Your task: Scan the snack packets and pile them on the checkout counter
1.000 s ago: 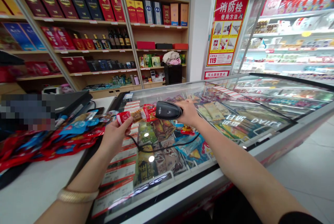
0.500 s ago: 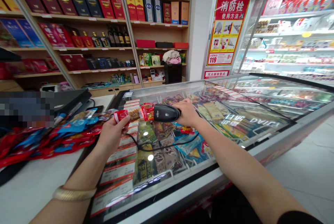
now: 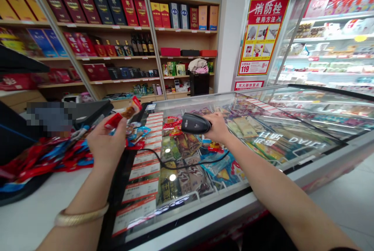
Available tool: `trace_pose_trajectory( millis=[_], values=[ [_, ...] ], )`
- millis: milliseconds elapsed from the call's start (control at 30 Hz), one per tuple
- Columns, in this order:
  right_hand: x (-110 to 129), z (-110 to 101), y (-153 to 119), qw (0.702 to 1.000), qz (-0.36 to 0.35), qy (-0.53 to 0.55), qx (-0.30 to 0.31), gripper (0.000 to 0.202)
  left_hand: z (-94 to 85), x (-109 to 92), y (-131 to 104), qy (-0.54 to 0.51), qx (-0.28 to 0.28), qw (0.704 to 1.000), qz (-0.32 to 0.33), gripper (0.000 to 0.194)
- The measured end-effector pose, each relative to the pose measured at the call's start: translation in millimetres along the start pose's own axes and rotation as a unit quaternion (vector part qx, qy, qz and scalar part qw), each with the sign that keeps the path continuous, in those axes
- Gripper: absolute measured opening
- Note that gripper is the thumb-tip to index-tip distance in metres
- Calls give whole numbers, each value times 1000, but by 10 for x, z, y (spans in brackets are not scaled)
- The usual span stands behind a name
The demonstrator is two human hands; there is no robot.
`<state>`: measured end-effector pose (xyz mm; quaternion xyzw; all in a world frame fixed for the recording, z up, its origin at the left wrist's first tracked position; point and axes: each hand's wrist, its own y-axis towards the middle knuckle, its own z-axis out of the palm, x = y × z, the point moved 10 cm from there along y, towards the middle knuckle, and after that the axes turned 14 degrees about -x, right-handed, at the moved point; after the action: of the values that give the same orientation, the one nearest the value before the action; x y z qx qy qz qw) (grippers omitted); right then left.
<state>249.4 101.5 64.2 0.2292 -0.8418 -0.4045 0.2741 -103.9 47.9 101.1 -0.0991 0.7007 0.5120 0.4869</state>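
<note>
My left hand (image 3: 107,138), with a bracelet on its wrist, is closed on a small red snack packet (image 3: 133,108) with a clear window and brown food inside. It is above the left end of the freezer, beside a heap of red and blue snack packets (image 3: 70,151) on the counter. My right hand (image 3: 217,127) grips a black barcode scanner (image 3: 195,123), held over the freezer glass with its head turned left. The scanner's black cable (image 3: 187,163) loops across the glass. Under and beside the scanner lie a few red packets (image 3: 172,123).
A glass-topped chest freezer (image 3: 263,110) full of packaged goods stretches to the right, with price labels (image 3: 143,184) along its left end. Shelves (image 3: 117,25) of boxes and bottles stand behind. A lit refrigerated display (image 3: 336,44) is at right. The white counter (image 3: 67,192) is at left.
My left hand has moved left with the packet, away from the scanner and towards the heap. My right hand still holds the scanner over the glass. The view has shifted slightly left.
</note>
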Motion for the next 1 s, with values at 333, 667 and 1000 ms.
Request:
trace_pose_trajectory(
  millis=[333,667,1000],
  values=[
    [-45,-17,-2,1000,7,-12,-24,26,-465,123,352,250,-80,956,132,26],
    [-170,-108,24,997,44,-12,-55,19,64,-344,-114,203,0,931,305,39],
    [-192,-71,23,997,58,-16,-44,19,1257,117,-1412,284,420,790,344,40]
  ],
)
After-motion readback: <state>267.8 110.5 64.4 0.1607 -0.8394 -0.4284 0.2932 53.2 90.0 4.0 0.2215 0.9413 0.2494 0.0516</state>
